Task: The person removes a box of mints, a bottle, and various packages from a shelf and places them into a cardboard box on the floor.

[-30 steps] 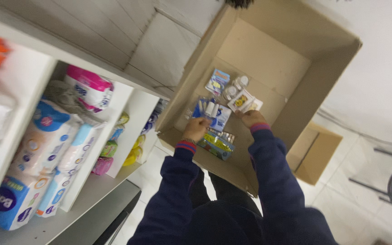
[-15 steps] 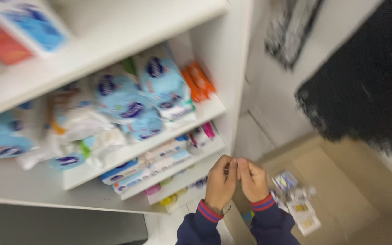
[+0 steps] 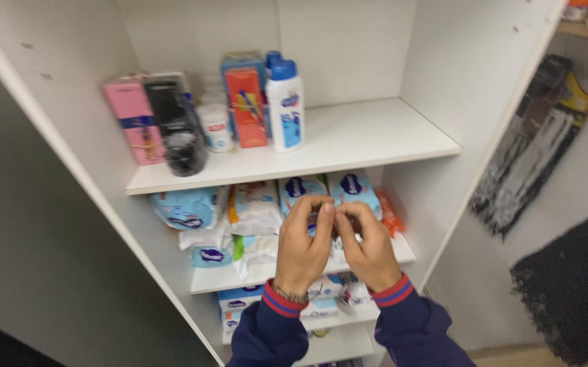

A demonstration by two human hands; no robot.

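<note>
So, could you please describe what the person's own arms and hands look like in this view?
Both arms are in dark navy long sleeves with ribbed cuffs striped in red and blue. The left hand is bare, with a thin bracelet at the wrist just above the cuff. The right hand is bare too, with no gloves or rings visible.

Two hands (image 3: 338, 248); three white shelves (image 3: 348, 139); one white bottle (image 3: 286, 112).
</note>
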